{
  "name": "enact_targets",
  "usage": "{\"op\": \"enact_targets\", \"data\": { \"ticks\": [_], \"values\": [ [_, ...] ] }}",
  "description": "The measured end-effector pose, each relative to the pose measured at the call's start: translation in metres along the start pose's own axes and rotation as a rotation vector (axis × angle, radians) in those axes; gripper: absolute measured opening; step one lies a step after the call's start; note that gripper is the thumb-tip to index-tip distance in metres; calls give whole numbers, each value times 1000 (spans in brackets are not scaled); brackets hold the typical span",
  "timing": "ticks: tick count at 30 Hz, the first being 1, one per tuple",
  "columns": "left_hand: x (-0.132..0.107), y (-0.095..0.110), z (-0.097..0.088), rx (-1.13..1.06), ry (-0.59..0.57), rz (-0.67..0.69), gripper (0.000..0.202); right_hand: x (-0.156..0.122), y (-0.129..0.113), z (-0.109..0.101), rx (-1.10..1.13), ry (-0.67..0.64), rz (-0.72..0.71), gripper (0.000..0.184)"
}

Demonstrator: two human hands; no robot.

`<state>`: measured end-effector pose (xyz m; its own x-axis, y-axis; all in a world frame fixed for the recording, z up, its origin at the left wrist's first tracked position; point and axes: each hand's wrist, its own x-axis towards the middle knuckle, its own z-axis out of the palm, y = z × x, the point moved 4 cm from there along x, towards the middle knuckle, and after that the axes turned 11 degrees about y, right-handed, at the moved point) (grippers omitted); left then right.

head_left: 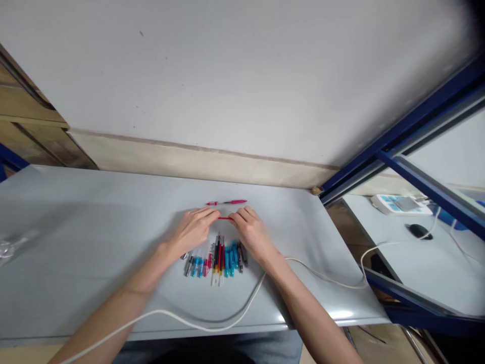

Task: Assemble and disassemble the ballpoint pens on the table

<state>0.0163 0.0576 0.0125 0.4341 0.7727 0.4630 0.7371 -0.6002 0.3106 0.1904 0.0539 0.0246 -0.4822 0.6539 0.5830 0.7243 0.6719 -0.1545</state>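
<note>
A thin red pen refill (225, 218) spans the gap between my hands, level above the grey table. My left hand (195, 228) pinches its left end, and my right hand (250, 230) pinches the right end. Just beyond them lies a pink pen (237, 201), with a small pink tip piece (211, 203) to its left. Nearer to me are rows of pen parts: clear barrels with coloured grips (195, 267), dark and red refills (219, 255), blue pen barrels (229, 260) and dark grey barrels (242, 254). My right hand partly covers the grey ones.
A white cable (197, 327) crosses the table (94, 227) in front of me and runs off right. Clear plastic (7, 248) lies far left. Behind the blue frame (428, 179) on the right are a black mouse (420, 231) and a white device (401, 205). A wall borders the back edge.
</note>
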Motion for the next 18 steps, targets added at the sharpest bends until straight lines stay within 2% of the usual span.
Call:
{"op": "enact_targets", "data": {
  "ticks": [5, 11, 18],
  "values": [
    [0, -6, -2, 5, 32, -12, 34, -1, 8, -4, 63, 66, 26, 23],
    [0, -10, -5, 19, 56, -14, 39, -2, 15, -7, 93, 78, 27, 25],
    [0, -16, -12, 15, 89, -44, 39, 0, 19, -17, 130, 121, 96, 25]
  ]
}}
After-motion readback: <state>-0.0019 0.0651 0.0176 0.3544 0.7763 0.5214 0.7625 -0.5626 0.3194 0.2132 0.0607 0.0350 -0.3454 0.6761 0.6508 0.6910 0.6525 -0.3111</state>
